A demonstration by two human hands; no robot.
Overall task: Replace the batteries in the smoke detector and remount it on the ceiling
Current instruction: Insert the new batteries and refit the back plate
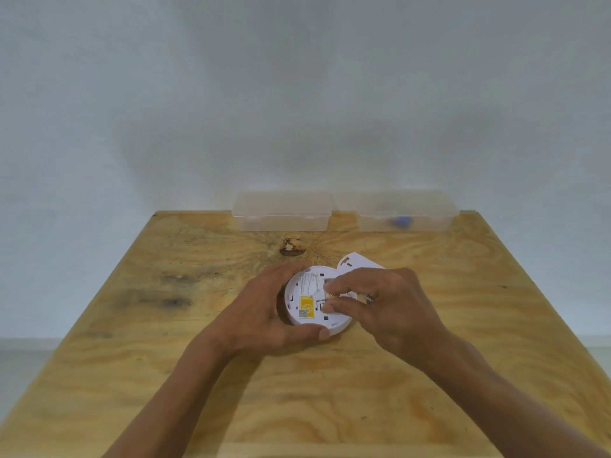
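Note:
A round white smoke detector [309, 297] lies back side up on the wooden table [165, 325], showing a yellow label and an open battery bay. My left hand [264, 312] cups its left rim, thumb on the near edge. My right hand [380, 302] pinches a small object at the bay between thumb and forefinger; a yellowish glint shows there, but the fingers hide what it is. A white mounting plate [355, 262] lies just behind the detector, partly under my right hand.
Two clear plastic boxes stand at the table's far edge against the wall: the left box [281, 209] with its lid on, and the right box [405, 213] holding a small blue item [398, 222]. A dark knot [291, 247] marks the wood.

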